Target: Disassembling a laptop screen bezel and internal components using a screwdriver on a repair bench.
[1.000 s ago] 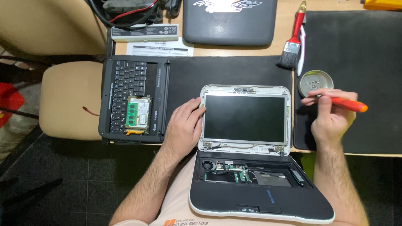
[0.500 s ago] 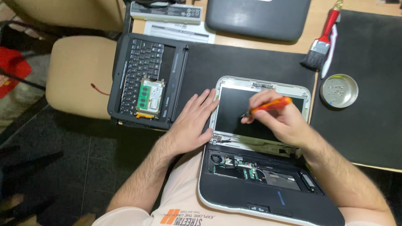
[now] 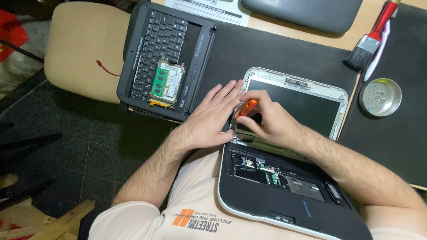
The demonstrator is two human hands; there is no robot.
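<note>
Head view of a small laptop (image 3: 284, 178) opened for disassembly, its base resting on the person's lap and its lid laid back onto a dark mat (image 3: 249, 53) on the table (image 3: 320, 38). The keyboard deck is removed, so that the boards and cables in the base are exposed. The right hand (image 3: 267, 118) is closed around an orange-handled screwdriver (image 3: 245, 108), gripped between thumb and fingertips. The handle's long axis is seen running down and to the left, toward the lower left corner of the screen bezel (image 3: 296, 80), near the left hinge; the tip itself is hidden behind the two hands, so its contact cannot be told. The left hand (image 3: 213, 118) is laid flat and open, holding nothing, with the fingers spread along the left edge of the lid and the palm just beside the hinge corner. The two hands are touching, and both lie directly at that corner; the right one is the nearer to the tool's working end.

To the left, a detached keyboard panel (image 3: 167, 58) is lying on the mat with a green memory module (image 3: 167, 82) resting on its keys. To the right, a round metal dish (image 3: 380, 97) holding small screws and a red-handled brush (image 3: 371, 40) are set well apart from the hands. A second closed laptop (image 3: 307, 13) and a printed sheet (image 3: 209, 8) are seen at the far edge.
</note>
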